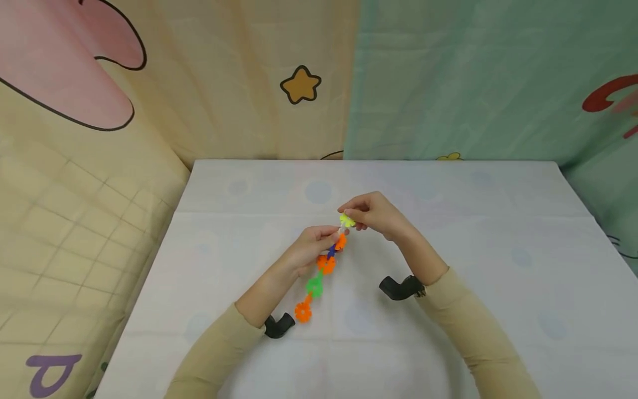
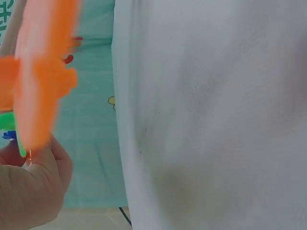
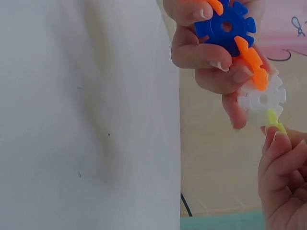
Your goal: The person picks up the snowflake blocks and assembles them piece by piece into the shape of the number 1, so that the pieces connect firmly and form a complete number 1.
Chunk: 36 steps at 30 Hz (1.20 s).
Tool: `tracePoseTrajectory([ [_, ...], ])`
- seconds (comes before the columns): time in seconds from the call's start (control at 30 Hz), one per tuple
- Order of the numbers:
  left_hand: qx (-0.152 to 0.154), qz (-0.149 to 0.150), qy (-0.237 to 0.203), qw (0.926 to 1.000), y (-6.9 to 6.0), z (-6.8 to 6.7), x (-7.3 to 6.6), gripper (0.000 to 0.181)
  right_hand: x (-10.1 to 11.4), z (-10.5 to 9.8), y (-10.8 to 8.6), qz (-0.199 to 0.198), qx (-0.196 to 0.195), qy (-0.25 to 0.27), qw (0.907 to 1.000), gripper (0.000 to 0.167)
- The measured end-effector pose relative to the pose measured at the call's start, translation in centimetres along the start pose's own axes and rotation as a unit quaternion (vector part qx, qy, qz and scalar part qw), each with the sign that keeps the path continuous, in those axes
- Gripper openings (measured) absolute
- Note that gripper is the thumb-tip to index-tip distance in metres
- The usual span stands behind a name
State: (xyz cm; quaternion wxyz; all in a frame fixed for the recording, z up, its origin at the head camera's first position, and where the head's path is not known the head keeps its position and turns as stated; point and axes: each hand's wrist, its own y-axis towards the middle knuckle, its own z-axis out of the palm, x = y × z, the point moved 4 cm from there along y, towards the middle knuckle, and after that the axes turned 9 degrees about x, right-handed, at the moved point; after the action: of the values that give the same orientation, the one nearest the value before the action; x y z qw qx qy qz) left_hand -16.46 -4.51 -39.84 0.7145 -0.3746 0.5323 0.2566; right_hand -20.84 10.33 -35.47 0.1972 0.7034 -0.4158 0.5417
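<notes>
A chain of notched plastic discs slants between the hands above the table. My right hand (image 1: 379, 215) pinches the yellow disc (image 1: 347, 221) at its upper end between thumb and fingers. In the right wrist view, this yellow disc meets a translucent white disc (image 3: 264, 99). Just below, my left hand (image 1: 310, 248) grips the chain around an orange disc (image 1: 341, 242) and a blue disc (image 3: 227, 26). Farther down hang another orange disc (image 1: 326, 264), a green disc (image 1: 314, 286) and orange pieces ending in a disc (image 1: 302, 312). Blurred orange discs (image 2: 45, 72) loom close in the left wrist view.
A white cloth with faint dots covers the table (image 1: 498, 233). Black curved pieces (image 1: 400, 288) sit at both wrists. Yellow and green printed curtains (image 1: 448, 77) stand behind the table's far edge.
</notes>
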Motion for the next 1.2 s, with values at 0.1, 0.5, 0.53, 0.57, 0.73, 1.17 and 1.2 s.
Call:
tracePoseTrajectory([
  [0.1,0.004,0.002,0.001,1.0000,0.3,0.1,-0.1,0.034,-0.2,-0.5,-0.1,0.006,0.013,0.019,0.9997,0.022],
  [0.5,0.008,-0.019,-0.019,0.9996,0.7,0.6,0.1,0.036,-0.7,-1.2,-0.3,0.025,0.051,0.058,0.9967,0.026],
  [0.53,0.006,-0.022,-0.020,0.9995,0.6,0.7,0.1,0.036,-0.7,-1.3,-0.3,0.024,0.052,0.060,0.9966,0.026],
  [0.57,0.006,-0.024,-0.023,0.9994,0.6,0.7,0.1,0.036,-0.7,-1.4,-0.3,0.023,0.052,0.061,0.9966,0.026],
  [0.73,0.010,-0.036,-0.037,0.9986,0.5,0.9,0.2,0.038,-0.6,-1.8,-0.2,0.015,0.059,0.052,0.9968,0.025],
  [1.17,-0.027,0.000,-0.050,0.9984,0.2,0.5,-0.2,0.041,-1.1,-1.9,0.2,0.010,0.049,0.080,0.9955,0.032],
  [1.2,-0.034,0.002,-0.053,0.9980,0.3,0.4,-0.2,0.041,-1.3,-1.9,0.2,0.008,0.045,0.086,0.9953,0.033],
])
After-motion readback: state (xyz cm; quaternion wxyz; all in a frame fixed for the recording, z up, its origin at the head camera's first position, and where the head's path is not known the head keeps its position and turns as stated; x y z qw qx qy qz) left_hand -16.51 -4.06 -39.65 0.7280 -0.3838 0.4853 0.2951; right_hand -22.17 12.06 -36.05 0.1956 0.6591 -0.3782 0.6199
